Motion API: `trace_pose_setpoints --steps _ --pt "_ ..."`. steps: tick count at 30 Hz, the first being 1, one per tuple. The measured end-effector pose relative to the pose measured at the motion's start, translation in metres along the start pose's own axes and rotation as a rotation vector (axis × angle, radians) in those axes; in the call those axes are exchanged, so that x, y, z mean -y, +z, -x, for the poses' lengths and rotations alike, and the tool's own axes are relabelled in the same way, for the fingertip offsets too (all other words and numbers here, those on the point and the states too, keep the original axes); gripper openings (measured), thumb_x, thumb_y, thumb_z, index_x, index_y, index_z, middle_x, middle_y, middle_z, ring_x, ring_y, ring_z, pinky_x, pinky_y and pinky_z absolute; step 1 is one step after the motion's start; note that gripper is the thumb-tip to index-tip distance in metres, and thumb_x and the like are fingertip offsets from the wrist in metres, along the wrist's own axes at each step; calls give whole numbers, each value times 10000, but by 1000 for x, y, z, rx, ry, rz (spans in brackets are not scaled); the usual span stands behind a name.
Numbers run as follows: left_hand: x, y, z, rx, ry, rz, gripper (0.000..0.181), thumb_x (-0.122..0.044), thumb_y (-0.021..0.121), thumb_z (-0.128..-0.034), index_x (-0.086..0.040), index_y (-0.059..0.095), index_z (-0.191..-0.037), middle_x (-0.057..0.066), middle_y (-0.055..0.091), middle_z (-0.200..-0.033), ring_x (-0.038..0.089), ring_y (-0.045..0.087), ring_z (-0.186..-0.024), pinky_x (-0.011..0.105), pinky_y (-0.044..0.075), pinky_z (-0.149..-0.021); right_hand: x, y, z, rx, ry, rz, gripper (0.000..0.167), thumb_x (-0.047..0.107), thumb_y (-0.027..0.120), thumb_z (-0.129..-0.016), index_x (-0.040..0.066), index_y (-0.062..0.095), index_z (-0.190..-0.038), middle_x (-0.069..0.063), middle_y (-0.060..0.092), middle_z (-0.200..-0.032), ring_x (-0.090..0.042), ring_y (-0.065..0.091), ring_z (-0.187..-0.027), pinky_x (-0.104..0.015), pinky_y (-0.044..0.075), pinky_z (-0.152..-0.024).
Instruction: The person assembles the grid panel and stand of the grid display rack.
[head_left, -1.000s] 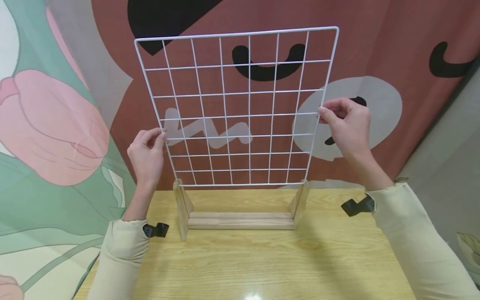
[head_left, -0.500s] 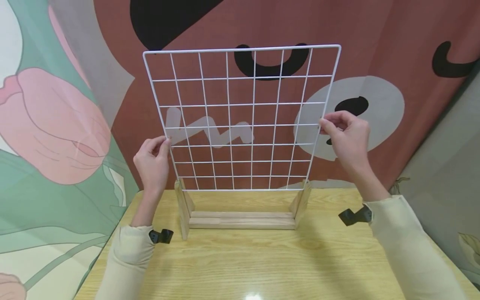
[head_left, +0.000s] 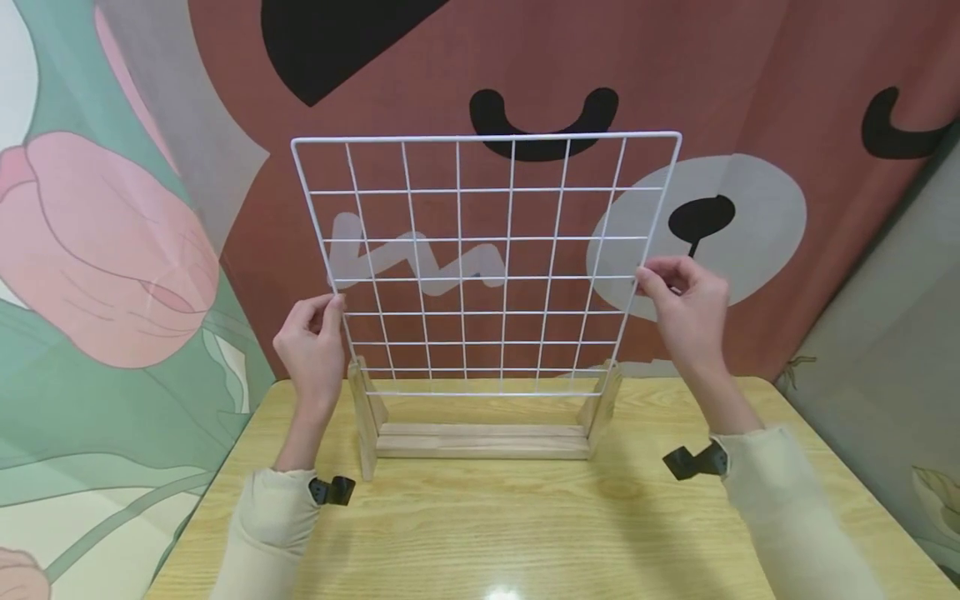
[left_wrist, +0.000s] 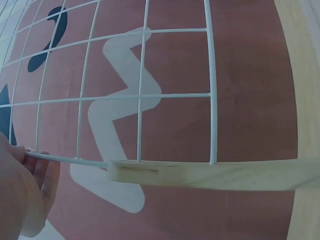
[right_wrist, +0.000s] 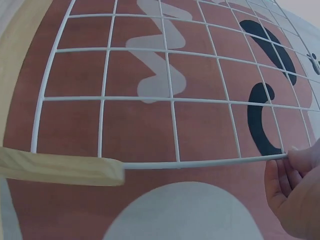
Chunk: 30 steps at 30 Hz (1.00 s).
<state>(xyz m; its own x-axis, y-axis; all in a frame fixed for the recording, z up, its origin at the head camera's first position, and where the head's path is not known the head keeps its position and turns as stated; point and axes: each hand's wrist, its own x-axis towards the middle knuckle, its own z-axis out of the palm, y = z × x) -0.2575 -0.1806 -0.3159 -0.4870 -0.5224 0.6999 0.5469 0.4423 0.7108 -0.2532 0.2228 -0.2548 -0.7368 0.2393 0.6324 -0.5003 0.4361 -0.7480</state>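
Note:
A white wire grid panel stands upright between the two side posts of a wooden stand, its lower edge below the post tops and above the crossbar. My left hand pinches the panel's left edge wire, and my right hand pinches the right edge wire slightly higher. In the left wrist view the fingers hold the edge wire beside a wooden post. The right wrist view has my right hand on the opposite edge, away from the other post.
The stand rests on a light wooden table. Behind it hangs a reddish-brown printed cloth, with a green and pink floral cloth at the left. Black wrist cameras sit at both sleeves.
The grid panel has moved down between the posts, its lower edge now beneath their tops. Both hands have come down with it, still pinching its sides.

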Motion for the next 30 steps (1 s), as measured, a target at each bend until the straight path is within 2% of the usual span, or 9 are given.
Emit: trace_pose_setpoints --steps 4,8,12,18,26,30 --pt "4 1 6 -8 20 -27 152 -74 720 -980 62 786 -962 168 735 -883 -33 556 -664 137 435 -622 -7 1 8 -17 35 -35 217 126 725 -982 -70 711 -1076 90 695 -849 -50 701 -797 -137 547 -764" --pt "4 2 9 -6 25 -30 165 -84 723 -979 68 782 -952 173 736 -878 -55 555 -648 119 436 -606 -15 1 12 -31 53 -43 195 113 728 -976 -68 711 -1046 99 691 -830 -53 699 -791 -136 538 -721" --pt "7 1 14 10 16 -36 174 -76 715 -984 84 774 -953 186 738 -885 -68 558 -643 101 440 -594 -20 2 16 -37 74 -41 141 87 735 -966 -44 724 -1019 125 690 -813 -29 697 -782 -129 521 -658" --pt "11 -2 20 33 -16 -24 170 -66 709 -986 91 771 -964 189 739 -896 17 595 -631 98 456 -574 -25 4 22 -49 69 -20 205 112 740 -968 -79 721 -1042 130 677 -824 -21 645 -741 -134 474 -599" --pt "17 -6 27 59 -14 -42 156 -53 718 -978 92 769 -956 188 740 -869 27 595 -618 93 437 -556 -30 6 30 -46 74 -44 181 84 730 -971 -86 711 -1031 102 678 -852 -58 668 -788 -128 528 -697" --pt "21 -7 32 58 -18 -50 157 -54 722 -976 96 766 -967 199 741 -878 -24 591 -639 89 446 -574 -33 8 33 -36 73 -59 176 65 730 -968 -94 703 -1036 109 689 -845 -37 672 -788 -126 535 -717"
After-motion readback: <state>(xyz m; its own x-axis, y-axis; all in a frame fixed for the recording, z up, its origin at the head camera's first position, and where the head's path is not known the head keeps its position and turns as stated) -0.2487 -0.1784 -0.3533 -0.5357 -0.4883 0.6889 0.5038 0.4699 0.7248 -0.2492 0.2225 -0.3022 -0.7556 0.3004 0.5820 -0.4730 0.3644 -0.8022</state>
